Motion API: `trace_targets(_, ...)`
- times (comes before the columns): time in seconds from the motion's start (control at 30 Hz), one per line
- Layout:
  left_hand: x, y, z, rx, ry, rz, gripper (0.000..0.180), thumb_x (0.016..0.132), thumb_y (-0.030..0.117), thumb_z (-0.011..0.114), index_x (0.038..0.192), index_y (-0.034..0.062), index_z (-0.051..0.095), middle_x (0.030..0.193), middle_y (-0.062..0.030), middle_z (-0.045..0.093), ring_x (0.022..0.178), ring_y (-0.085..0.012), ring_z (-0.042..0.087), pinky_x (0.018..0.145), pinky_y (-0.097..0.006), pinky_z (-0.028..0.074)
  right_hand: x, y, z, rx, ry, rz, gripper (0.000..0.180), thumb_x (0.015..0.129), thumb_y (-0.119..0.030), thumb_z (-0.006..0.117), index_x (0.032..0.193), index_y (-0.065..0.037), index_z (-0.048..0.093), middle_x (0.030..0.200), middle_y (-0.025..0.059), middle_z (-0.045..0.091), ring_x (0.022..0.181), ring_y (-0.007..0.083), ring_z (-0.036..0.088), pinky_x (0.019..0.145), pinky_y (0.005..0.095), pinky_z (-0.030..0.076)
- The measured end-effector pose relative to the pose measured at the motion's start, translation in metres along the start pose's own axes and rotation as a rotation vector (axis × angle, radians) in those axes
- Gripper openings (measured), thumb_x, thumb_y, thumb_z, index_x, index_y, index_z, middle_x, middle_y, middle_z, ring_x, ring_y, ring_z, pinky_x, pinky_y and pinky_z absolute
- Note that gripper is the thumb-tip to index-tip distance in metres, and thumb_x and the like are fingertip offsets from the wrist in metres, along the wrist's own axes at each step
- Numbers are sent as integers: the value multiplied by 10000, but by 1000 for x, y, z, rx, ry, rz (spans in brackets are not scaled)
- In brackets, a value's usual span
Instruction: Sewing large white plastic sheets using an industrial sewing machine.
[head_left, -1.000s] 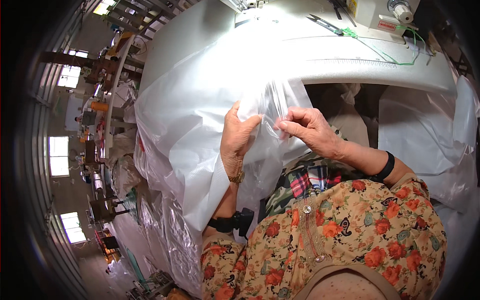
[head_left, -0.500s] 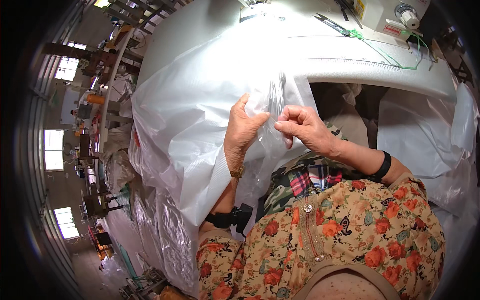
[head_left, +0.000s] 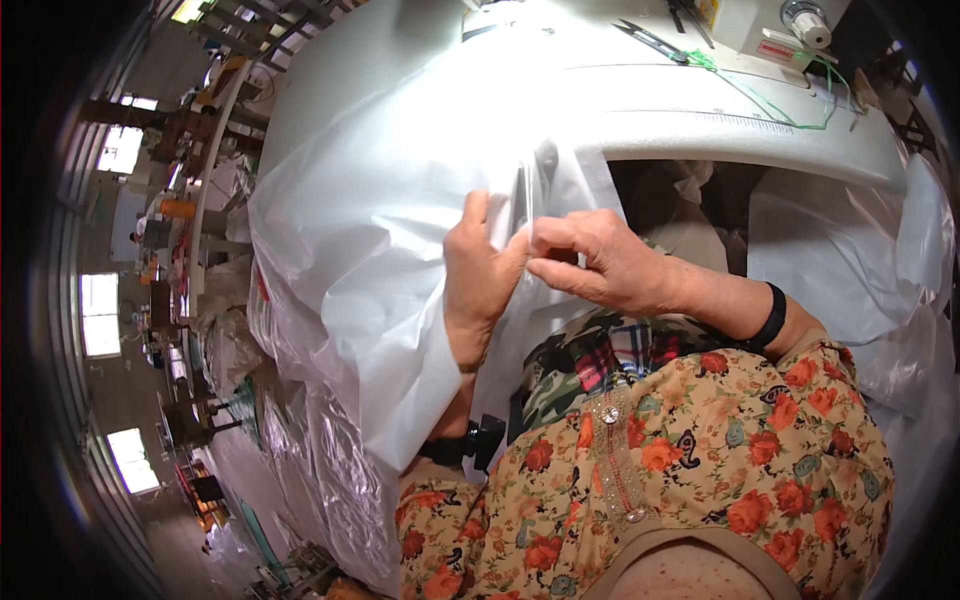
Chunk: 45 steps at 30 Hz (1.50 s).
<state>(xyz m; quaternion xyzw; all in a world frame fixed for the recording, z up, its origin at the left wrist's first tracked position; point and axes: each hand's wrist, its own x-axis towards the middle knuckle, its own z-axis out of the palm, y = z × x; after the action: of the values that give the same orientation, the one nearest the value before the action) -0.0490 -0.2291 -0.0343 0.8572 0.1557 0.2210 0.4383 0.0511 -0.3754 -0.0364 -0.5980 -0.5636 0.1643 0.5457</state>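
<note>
White plastic sheet (head_left: 400, 230), centre frame: left hand (head_left: 480, 275) grips a fold, right hand (head_left: 600, 265) pinches its edge; scissors (head_left: 652, 40) on the table (head_left: 700, 110), top.

We see our left hand (head_left: 478, 285) and right hand (head_left: 600, 265) meeting on a fold of plastic sheet (head_left: 400, 220) draped over the sewing table (head_left: 760, 125), with scissors (head_left: 650, 40) and a sewing machine (head_left: 770, 25) behind, and stacked sheets (head_left: 330, 470) lower left.
</note>
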Motion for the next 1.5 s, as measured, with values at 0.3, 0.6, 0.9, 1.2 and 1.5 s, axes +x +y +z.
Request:
trace_targets(0.3,-5,-13,-4,-326,-72,-51,111,975,65,517,906,-2,572,739,34,538,668,-58,474,583,-219,409,20,-14,-2,-182,-61,-160,149,853,-140,611,859,-34,507,659,157,576,626,358,602,587,443,463)
trace_targets(0.6,-17,0,-10,-622,-55,-266,721,980,650,312,1102,-22,545,1053,-80,566,987,-131,530,886,-268,426,33,-5,12,-590,-141,-430,162,841,-138,588,857,-28,471,600,78,553,542,252,596,535,370,442)
trace_targets(0.9,1,0,-19,-708,-131,-425,212,978,186,553,1015,-21,580,852,-15,613,706,-59,564,618,-189,449,37,5,18,-605,-67,-658,133,845,-138,571,806,-58,472,675,61,566,621,231,596,647,365,472)
trace_targets(1.2,6,9,-33,-349,153,-139,81,899,27,666,834,-19,650,739,50,580,613,-14,446,548,-174,350,13,46,70,-362,350,-71,276,829,-179,663,1005,9,563,904,150,595,847,326,634,771,408,516)
trace_targets(1.5,8,16,-26,-663,143,-273,80,919,29,634,841,16,621,763,26,605,678,-33,518,637,-180,430,-1,39,6,-352,215,-262,146,847,-143,658,945,-46,610,887,139,634,835,312,626,711,394,503)
